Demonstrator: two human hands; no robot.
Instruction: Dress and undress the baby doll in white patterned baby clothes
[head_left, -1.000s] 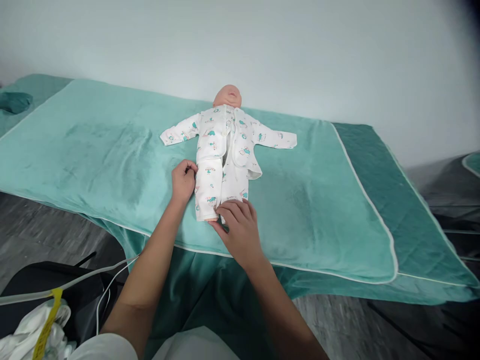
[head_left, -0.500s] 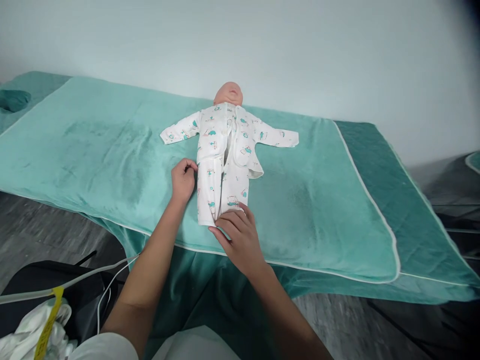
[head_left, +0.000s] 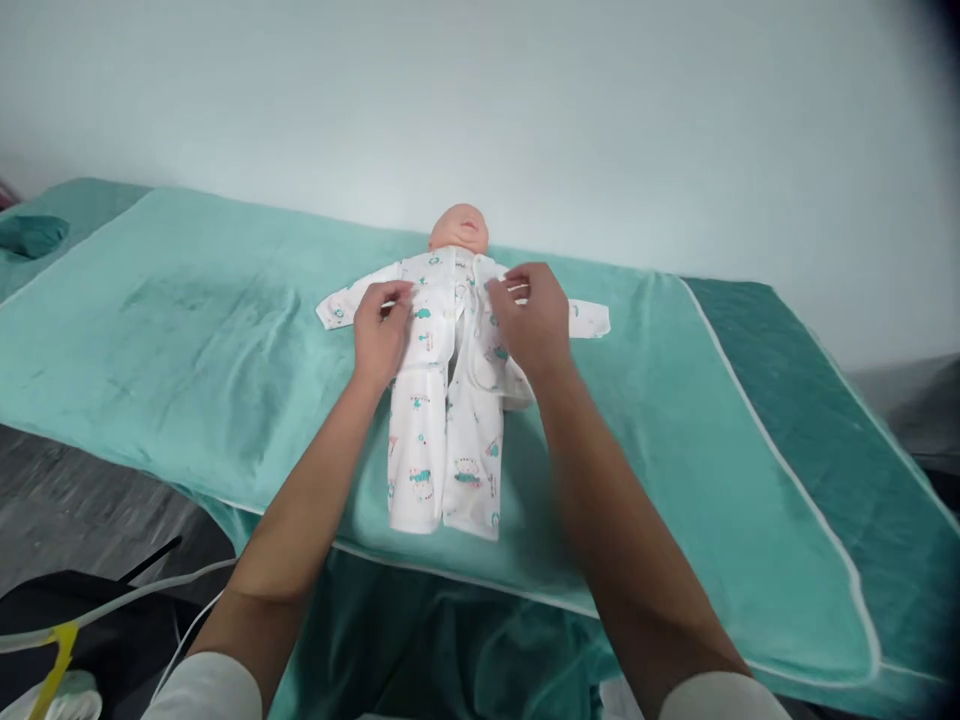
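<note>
A doll [head_left: 461,229] lies on its back in a white printed baby jacket [head_left: 429,325] and matching trousers [head_left: 417,470]. The jacket's front is parted down the middle, and its sleeves stretch out to both sides. My left hand [head_left: 381,335] rests by the jacket's left side below the armpit, fingers bent with a gap to the thumb. Over the jacket's right front panel is my right hand [head_left: 536,315], its thumb and bent fingers apart; it covers part of the right sleeve. No cloth is plainly gripped by either hand.
A green cover [head_left: 225,330] with white piping lies over the bed, which has an opening [head_left: 34,235] at its far left end. A white wall [head_left: 480,100] stands behind. At lower left are a black chair [head_left: 97,660], pale tubing [head_left: 142,590] and a yellow strap [head_left: 60,660].
Both hands have moved up from the trousers to the jacket, the right one from the trouser leg ends. The trouser legs now lie uncovered. The camera view has shifted slightly.
</note>
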